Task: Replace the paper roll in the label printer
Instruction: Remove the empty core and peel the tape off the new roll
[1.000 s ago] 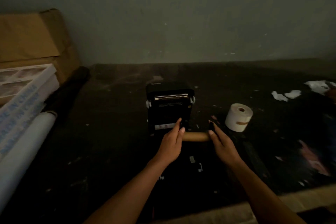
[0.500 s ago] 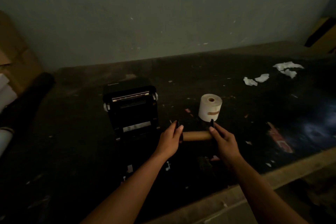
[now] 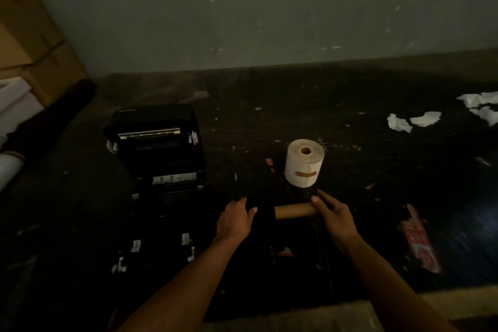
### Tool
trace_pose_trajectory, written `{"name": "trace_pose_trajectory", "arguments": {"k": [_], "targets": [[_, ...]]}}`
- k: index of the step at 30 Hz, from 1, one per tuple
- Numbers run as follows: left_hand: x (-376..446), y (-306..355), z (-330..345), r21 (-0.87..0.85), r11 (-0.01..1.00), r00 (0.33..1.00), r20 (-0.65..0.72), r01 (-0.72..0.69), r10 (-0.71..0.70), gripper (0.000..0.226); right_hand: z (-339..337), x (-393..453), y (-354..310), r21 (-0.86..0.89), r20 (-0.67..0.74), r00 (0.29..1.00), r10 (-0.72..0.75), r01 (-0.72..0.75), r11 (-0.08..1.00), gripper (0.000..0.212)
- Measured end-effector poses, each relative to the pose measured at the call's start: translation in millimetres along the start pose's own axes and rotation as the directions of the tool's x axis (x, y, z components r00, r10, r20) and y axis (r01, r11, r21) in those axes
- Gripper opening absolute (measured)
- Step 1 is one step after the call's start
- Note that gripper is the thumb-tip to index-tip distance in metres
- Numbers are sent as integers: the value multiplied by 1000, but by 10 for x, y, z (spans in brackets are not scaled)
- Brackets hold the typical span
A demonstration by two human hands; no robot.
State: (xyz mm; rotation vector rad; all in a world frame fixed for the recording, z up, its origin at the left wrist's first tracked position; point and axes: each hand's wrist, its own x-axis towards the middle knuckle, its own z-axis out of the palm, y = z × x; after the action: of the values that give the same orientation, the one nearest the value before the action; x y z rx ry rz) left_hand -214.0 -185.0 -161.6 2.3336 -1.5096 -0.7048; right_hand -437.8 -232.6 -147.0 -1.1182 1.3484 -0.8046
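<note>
A dim scene, seen from a head camera, is showing a dark, scuffed work table (image 3: 269, 94) running back to a grey-green wall (image 3: 242, 8). Two bare forearms are reaching in from the near edge.

The left hand (image 3: 234, 219) and the right hand (image 3: 334, 217) are holding an empty cardboard core (image 3: 293, 211) between them, level, just above the table. The core is sitting on a black spindle holder whose end pieces are hard to make out in the low light. The left hand is curling around the dark left end piece, with its fingers closed on it. The right hand is gripping the right end, with the thumb on top and the fingers wrapping round a black flange.

Just beyond the right hand, a full white paper roll (image 3: 304, 167) is standing upright on its end, with a strip of brown tape across its side holding it closed. It is standing free, with neither hand touching it.

To the far left of the hands, the black label printer (image 3: 159, 153) is sitting with its cover open, showing a metal bar across the top and a pale strip lower down.

At the far left edge, cardboard boxes (image 3: 35, 48) are leaning against the wall, with a pale tube in front of them. Crumpled white paper scraps (image 3: 415, 120) are lying at the far right, and a red printed wrapper (image 3: 420, 240) is lying near the right edge.
</note>
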Motion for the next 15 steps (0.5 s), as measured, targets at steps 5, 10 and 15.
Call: {"name": "trace_pose_trajectory", "arguments": {"k": [5, 10, 15], "targets": [[-12, -84, 97, 25, 997, 997, -34, 74, -73, 49, 25, 112, 33, 14, 51, 999, -3, 2, 1000, 52], [-65, 19, -60, -328, 944, 999, -38, -28, 17, 57, 74, 156, -23, 50, 129, 992, -15, 8, 999, 46], [-144, 140, -84, -658, 753, 987, 132, 22, 87, 51, 186, 161, -82, 62, 141, 989, -46, 38, 997, 48]]}}
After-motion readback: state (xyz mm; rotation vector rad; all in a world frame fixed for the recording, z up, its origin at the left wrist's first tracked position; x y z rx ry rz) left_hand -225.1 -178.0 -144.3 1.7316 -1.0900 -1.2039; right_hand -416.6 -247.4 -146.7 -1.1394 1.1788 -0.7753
